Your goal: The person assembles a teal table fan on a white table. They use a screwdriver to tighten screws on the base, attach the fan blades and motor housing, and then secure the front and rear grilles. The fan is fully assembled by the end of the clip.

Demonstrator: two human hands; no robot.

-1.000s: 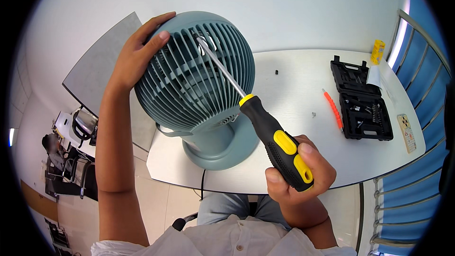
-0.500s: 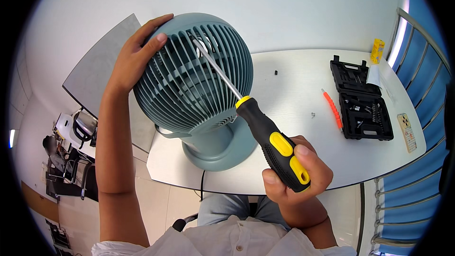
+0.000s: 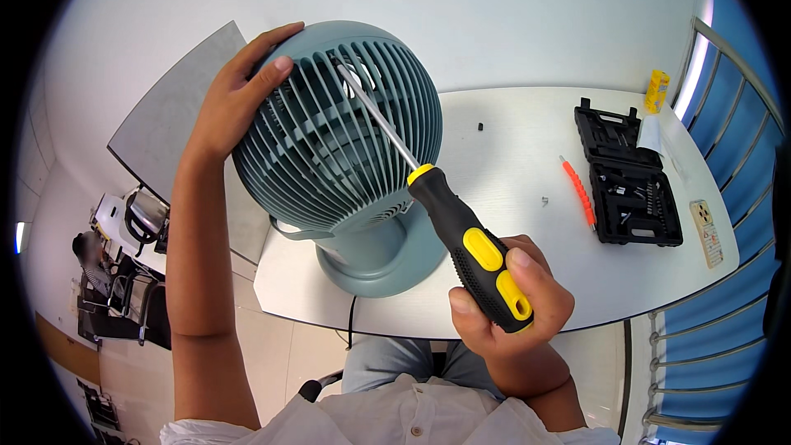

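Observation:
A grey-green desk fan [image 3: 354, 148] stands on the white table, its slatted grille facing me. My left hand [image 3: 243, 86] grips the upper left of the fan's round housing, thumb on the slats and fingers over the rim. In my right hand [image 3: 523, 297] is a screwdriver [image 3: 449, 214] with a black and yellow handle. Its metal shaft slants up and left, and the tip reaches in between the slats near the top of the grille. What the tip touches inside is hidden.
An open black tool case [image 3: 634, 198] lies at the right of the table [image 3: 511, 189]. Beside it are an orange-red flexible shaft [image 3: 578, 191], small screws [image 3: 545, 201], a remote control [image 3: 706, 232] and a yellow box [image 3: 657, 91]. Behind the fan lies a small black piece [image 3: 480, 126].
The screwdriver handle and my right hand have shifted slightly left. The tip stays at the same place in the grille, and my left hand keeps its hold.

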